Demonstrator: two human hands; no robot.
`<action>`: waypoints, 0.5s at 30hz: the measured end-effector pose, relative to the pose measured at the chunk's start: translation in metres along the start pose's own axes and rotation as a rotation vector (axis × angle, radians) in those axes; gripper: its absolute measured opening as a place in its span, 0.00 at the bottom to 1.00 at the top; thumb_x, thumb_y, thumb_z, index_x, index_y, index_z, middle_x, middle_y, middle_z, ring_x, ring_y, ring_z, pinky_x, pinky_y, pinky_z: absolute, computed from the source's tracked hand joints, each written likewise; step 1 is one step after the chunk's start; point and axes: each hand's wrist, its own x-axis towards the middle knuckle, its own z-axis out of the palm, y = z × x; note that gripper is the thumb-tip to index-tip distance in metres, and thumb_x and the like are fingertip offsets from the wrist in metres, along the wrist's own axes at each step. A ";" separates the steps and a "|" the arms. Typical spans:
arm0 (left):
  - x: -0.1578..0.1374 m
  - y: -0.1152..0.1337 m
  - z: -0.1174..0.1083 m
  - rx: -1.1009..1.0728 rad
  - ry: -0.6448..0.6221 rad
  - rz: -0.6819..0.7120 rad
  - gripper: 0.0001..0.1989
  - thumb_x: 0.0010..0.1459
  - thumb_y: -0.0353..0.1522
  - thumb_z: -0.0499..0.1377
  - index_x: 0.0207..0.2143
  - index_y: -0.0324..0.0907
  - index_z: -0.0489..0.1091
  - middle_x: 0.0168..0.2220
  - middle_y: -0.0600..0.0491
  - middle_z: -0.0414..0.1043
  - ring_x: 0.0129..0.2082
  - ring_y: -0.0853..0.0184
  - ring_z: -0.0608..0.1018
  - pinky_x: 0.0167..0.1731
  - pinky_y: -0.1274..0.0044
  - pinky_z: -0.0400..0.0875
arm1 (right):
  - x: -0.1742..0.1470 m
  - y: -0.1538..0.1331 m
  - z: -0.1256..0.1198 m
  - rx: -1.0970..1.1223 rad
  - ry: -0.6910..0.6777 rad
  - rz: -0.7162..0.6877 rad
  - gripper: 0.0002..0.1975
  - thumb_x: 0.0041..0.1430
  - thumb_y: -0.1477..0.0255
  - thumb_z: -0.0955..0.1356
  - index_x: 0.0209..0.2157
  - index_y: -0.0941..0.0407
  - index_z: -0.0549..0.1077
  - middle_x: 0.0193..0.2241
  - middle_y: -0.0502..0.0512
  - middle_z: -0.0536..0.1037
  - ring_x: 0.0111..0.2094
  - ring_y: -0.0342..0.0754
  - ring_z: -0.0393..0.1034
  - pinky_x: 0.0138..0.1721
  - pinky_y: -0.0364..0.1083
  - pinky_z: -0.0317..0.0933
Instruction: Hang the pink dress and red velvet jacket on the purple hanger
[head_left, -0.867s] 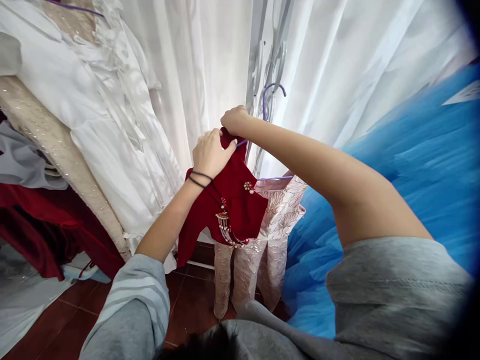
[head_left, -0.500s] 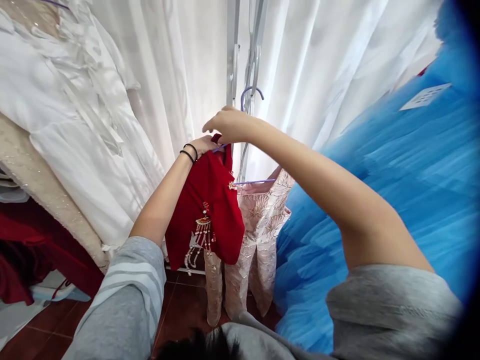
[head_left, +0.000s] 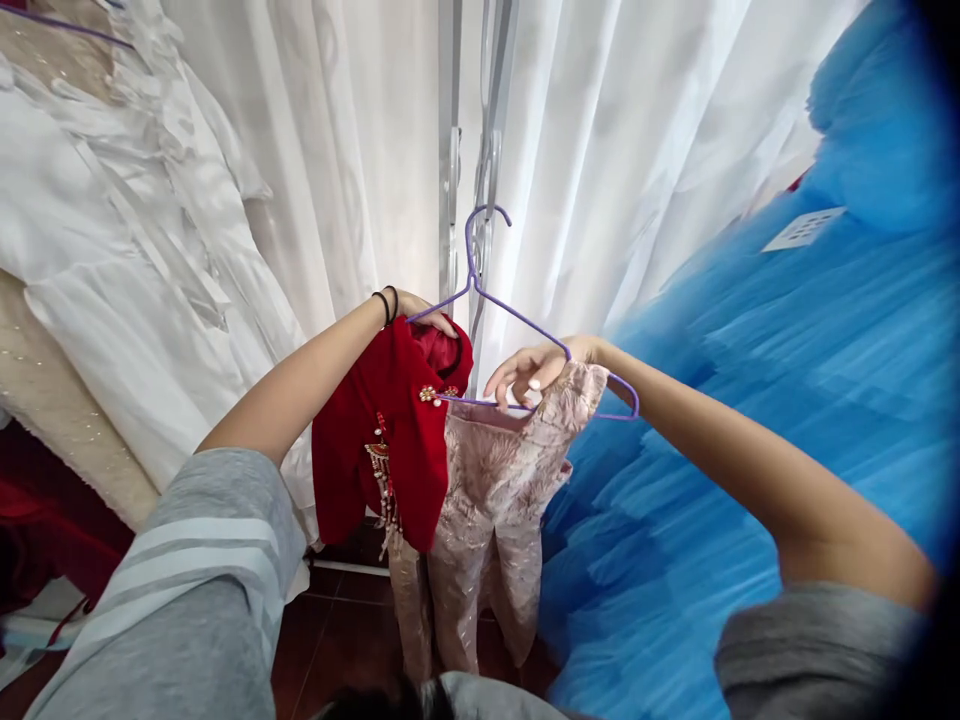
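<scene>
1. While the L hand (head_left: pixel 424 312) grips the red top (head_left: pixel 375 430) near its collar, fingers narrowed on the cloth, the top hangs directly below that hand, beaded tassel (head_left: pixel 380 462) down its front.
2. R hand (head_left: pixel 534 371): half-curled, fingers a bit apart, w/ the purple hanger (head_left: pixel 472 280) just beside it; can't tell if it's gripping.
3. Hanger spans btwn both hands, hook above them; pink garment (head_left: pixel 495 470) is strapped over its R end, hanging below R hand.
4. Right of & above R hand: white tag (head_left: pixel 804 229) on blue tulle dress (head_left: pixel 720 420); dark marks, too small to read.
5. White dress (head_left: pixel 150 270) left of L hand.
</scene>
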 end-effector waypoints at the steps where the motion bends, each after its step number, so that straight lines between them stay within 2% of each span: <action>1: 0.002 0.000 0.000 -0.004 0.010 0.016 0.08 0.40 0.34 0.68 0.19 0.40 0.75 0.20 0.51 0.76 0.35 0.60 0.79 0.38 0.75 0.72 | 0.004 -0.003 0.007 0.014 0.010 -0.012 0.25 0.46 0.56 0.77 0.38 0.62 0.76 0.30 0.56 0.79 0.25 0.40 0.70 0.27 0.39 0.65; 5: 0.008 -0.005 0.001 -0.061 0.005 0.059 0.09 0.44 0.37 0.65 0.23 0.39 0.76 0.24 0.52 0.78 0.34 0.64 0.78 0.37 0.77 0.70 | 0.022 0.007 0.016 0.051 0.309 0.022 0.21 0.48 0.56 0.76 0.28 0.60 0.73 0.22 0.50 0.73 0.21 0.38 0.66 0.24 0.39 0.63; 7: 0.011 -0.008 0.001 -0.046 0.020 0.067 0.10 0.45 0.38 0.65 0.25 0.39 0.77 0.24 0.52 0.78 0.33 0.65 0.77 0.37 0.78 0.70 | 0.035 0.020 0.018 0.045 0.368 0.011 0.22 0.48 0.55 0.75 0.26 0.60 0.72 0.21 0.50 0.73 0.21 0.38 0.65 0.25 0.39 0.63; 10: 0.014 -0.009 0.004 -0.024 0.000 0.086 0.11 0.47 0.38 0.64 0.26 0.39 0.78 0.24 0.51 0.78 0.33 0.64 0.78 0.39 0.76 0.70 | 0.060 0.031 0.029 0.042 0.361 0.122 0.26 0.51 0.49 0.72 0.29 0.62 0.74 0.22 0.54 0.75 0.22 0.41 0.65 0.25 0.42 0.63; 12: 0.013 -0.008 0.007 -0.030 -0.078 0.068 0.12 0.49 0.39 0.63 0.29 0.38 0.78 0.26 0.50 0.80 0.35 0.62 0.79 0.41 0.75 0.71 | 0.073 0.031 0.037 -0.030 0.517 0.145 0.28 0.53 0.48 0.70 0.32 0.62 0.75 0.24 0.56 0.75 0.25 0.45 0.67 0.28 0.45 0.65; 15: 0.008 -0.005 0.015 -0.117 -0.167 0.054 0.13 0.51 0.39 0.63 0.32 0.38 0.79 0.30 0.49 0.81 0.39 0.60 0.80 0.43 0.73 0.72 | 0.074 0.028 0.045 -0.163 0.747 0.043 0.22 0.58 0.54 0.69 0.41 0.60 0.76 0.31 0.56 0.77 0.35 0.49 0.70 0.39 0.48 0.68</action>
